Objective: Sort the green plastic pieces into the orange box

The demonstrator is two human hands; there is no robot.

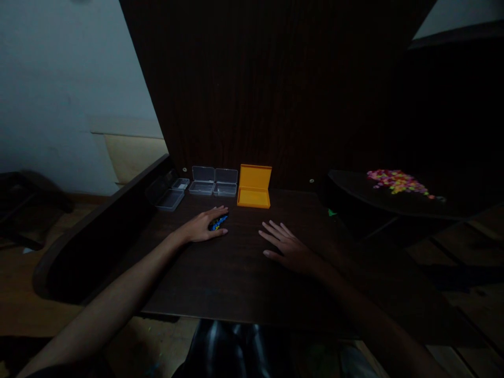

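My left hand [202, 226] rests on the dark wooden table [236, 278] with its fingers closed over a small blue and yellow object [218, 222]. My right hand [285, 244] lies flat on the table to the right, fingers spread, holding nothing. Behind the hands an open yellow box [254, 186] stands against the back panel. To its left sit two open clear plastic boxes [213, 181], and a third clear box [170, 195] lies further left.
A dark wooden panel [275, 89] rises behind the table. At the right, a lower dark shelf holds a heap of small colourful pieces [396, 181]. A small green bit [332, 212] lies near the table's right edge. Floor shows at the left.
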